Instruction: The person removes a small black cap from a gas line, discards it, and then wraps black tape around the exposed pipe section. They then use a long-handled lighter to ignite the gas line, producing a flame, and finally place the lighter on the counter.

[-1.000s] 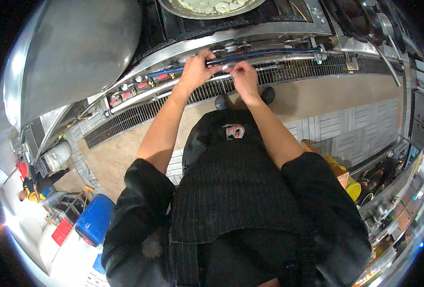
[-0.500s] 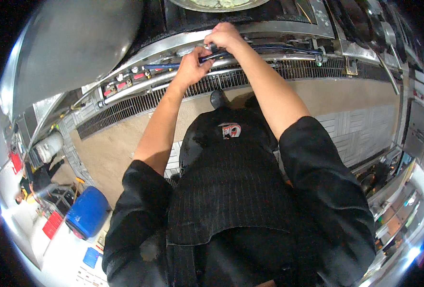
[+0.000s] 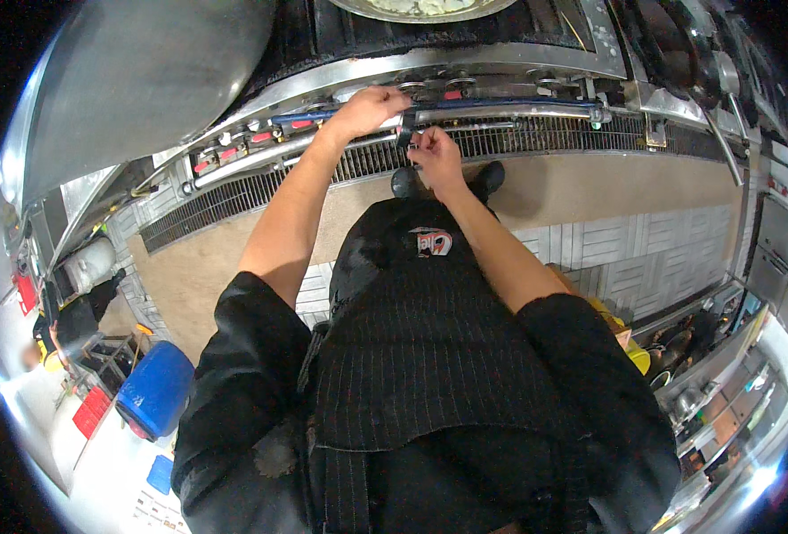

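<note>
Along the stove front runs a thin blue hose (image 3: pixel 501 102), just above a silver pipe (image 3: pixel 536 112). My left hand (image 3: pixel 371 112) is closed over the hose near its middle, with the fingertips partly hidden. A short black strip (image 3: pixel 406 129), like a strap or tape, hangs down across the pipe beside those fingers. My right hand (image 3: pixel 436 158) is lower and nearer to me, its fingers pinched at the strip's lower end; the exact contact is too small to make out.
A pan with pale food (image 3: pixel 425 11) stands on the black stovetop (image 3: pixel 358 28). A large metal lid-like surface (image 3: pixel 145 84) fills the far left. Red-handled valves (image 3: pixel 260 138) line the pipe. Below lies a floor grate (image 3: pixel 572 133). A blue barrel (image 3: pixel 156 390) and another person (image 3: pixel 78 325) are at left.
My right hand has come down and toward me from above the hose to below the pipe. My left hand has shifted slightly right and up. The black strip now shows hanging between them.
</note>
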A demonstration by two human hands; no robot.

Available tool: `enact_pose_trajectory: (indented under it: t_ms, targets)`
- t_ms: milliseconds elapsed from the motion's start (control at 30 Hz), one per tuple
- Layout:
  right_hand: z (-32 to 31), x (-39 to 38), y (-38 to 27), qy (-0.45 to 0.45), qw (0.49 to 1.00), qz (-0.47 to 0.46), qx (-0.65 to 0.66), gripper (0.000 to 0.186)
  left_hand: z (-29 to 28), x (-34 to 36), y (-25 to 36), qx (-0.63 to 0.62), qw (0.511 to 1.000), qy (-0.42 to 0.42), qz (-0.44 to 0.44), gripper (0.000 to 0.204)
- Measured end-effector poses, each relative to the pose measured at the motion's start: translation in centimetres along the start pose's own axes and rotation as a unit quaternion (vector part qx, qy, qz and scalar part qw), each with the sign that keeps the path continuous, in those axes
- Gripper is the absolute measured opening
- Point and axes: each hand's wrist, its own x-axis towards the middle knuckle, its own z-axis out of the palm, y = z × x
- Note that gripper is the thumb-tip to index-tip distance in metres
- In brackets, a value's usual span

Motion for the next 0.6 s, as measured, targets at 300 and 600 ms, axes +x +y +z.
enact_pose_trajectory:
  t_ms: [300,600]
  targets:
    - [-0.4,3.5,-7.0,0.187,0.866,-0.302,-0.353,0.005,2.4,-2.2,1.2,0.129,0.975,0.174,0.051,0.052]
    - [4.6,17.1,-9.0,-0.180,0.812,0.162,-0.531,0.046,3.4,-2.2,-0.7,0.025,0.976,0.207,0.061,0.042]
